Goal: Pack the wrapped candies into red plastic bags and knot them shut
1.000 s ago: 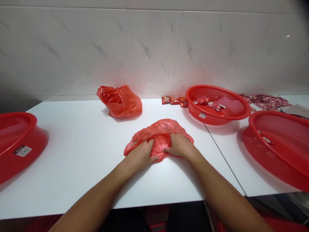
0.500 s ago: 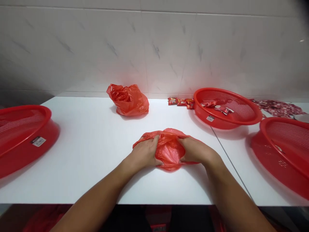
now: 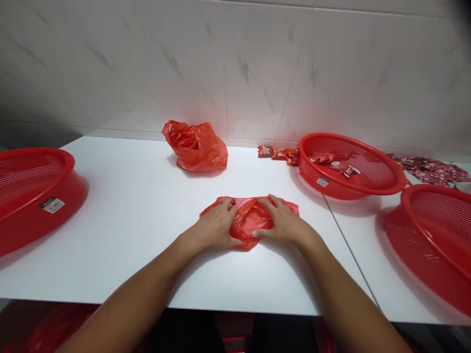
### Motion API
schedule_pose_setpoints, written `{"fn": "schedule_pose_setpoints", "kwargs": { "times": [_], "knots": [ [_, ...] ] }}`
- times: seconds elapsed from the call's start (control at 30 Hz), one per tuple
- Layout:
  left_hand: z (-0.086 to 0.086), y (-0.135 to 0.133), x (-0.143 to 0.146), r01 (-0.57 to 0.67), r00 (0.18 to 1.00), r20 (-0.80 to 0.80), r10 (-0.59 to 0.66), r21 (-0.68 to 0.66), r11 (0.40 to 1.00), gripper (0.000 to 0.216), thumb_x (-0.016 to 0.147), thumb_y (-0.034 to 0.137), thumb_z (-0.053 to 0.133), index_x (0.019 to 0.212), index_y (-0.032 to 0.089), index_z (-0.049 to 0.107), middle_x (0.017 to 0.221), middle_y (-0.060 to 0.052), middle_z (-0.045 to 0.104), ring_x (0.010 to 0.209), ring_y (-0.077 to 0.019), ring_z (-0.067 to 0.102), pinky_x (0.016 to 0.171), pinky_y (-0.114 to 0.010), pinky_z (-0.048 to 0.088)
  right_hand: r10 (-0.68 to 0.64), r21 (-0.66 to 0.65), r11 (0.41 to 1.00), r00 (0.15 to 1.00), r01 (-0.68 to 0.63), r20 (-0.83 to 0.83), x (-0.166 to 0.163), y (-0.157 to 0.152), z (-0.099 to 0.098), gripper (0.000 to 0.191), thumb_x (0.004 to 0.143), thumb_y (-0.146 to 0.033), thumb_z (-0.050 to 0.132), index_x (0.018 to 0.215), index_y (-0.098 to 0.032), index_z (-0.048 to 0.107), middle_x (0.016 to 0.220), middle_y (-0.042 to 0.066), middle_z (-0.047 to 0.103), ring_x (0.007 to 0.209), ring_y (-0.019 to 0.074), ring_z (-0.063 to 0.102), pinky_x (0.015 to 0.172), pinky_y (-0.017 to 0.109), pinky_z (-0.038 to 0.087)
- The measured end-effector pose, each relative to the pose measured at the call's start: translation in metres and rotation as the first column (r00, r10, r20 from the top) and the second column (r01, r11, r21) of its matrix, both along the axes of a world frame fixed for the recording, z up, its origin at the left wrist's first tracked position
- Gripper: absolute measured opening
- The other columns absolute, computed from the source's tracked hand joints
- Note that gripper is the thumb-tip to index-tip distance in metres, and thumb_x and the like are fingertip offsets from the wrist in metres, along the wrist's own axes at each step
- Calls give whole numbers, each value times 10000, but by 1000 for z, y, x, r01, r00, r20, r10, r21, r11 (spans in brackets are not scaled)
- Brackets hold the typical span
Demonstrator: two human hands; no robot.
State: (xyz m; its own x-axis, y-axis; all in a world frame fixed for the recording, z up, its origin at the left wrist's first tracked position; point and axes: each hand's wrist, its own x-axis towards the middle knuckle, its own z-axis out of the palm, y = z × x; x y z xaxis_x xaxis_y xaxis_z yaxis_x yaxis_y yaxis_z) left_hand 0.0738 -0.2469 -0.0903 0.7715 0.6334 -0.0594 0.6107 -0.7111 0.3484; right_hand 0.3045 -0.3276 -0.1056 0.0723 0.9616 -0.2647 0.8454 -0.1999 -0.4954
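A thin red plastic bag [image 3: 252,220] lies on the white table in front of me, its mouth facing up and spread apart. My left hand [image 3: 217,225] rests over the left side of the bag, thumb and fingers apart. Across from it, my right hand [image 3: 281,221] lies over the right side, its fingers spread and curved along the rim of the mouth. Both hands touch the plastic. Folds hide part of the bag's inside, where I make out only red film.
Farther back stands another red plastic bag [image 3: 200,149], puffed out. Small red packets [image 3: 278,154] lie beside a red basket [image 3: 320,184] that has several packets inside. More red baskets stand at the far left [image 3: 71,201] and right [image 3: 408,230]. Patterned wrappers [image 3: 437,171] lie behind.
My hands have come out of the bag's mouth and now lie over its sides, fingers on top. The bag looks flatter and its mouth narrower. The view has tilted slightly.
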Motion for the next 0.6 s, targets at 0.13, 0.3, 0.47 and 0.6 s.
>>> {"fn": "schedule_pose_setpoints", "kwargs": {
  "times": [0.13,0.3,0.47,0.6],
  "knots": [
    [-3,0,3,76,996,54,-77,4,997,617,817,308,738,1401,223,561,1395,-122,652,1304,-354,618,1039,-481,549,-160,65,985,987,159,6,7,7,3,553,1064,-630,385,1533,-388,552,1652,100,404,1490,376,442,1168,549,404],
    [-5,-1,3,173,980,88,-178,63,983,796,844,281,724,1584,283,431,1614,-106,537,1378,-347,593,1076,-495,530,-80,-6,997,984,82,161,14,10,-5,872,806,-573,793,1585,-339,481,1709,119,308,1482,452,409,1122,530,437],
    [-10,1,2,131,989,63,-137,82,988,920,753,423,826,1587,285,464,1525,-119,604,1354,-375,589,1127,-527,482,-29,-80,996,977,46,209,13,8,0,920,837,-584,778,1640,-292,435,1760,139,247,1536,470,376,1165,563,417],
    [-15,5,-1,89,993,72,-96,86,992,963,687,493,872,1550,266,508,1393,-133,639,1238,-371,623,1059,-506,514,13,90,996,997,-20,79,11,-24,24,520,946,-451,695,1437,-283,661,1728,112,364,1409,365,581,1137,521,492]
  ]
}}
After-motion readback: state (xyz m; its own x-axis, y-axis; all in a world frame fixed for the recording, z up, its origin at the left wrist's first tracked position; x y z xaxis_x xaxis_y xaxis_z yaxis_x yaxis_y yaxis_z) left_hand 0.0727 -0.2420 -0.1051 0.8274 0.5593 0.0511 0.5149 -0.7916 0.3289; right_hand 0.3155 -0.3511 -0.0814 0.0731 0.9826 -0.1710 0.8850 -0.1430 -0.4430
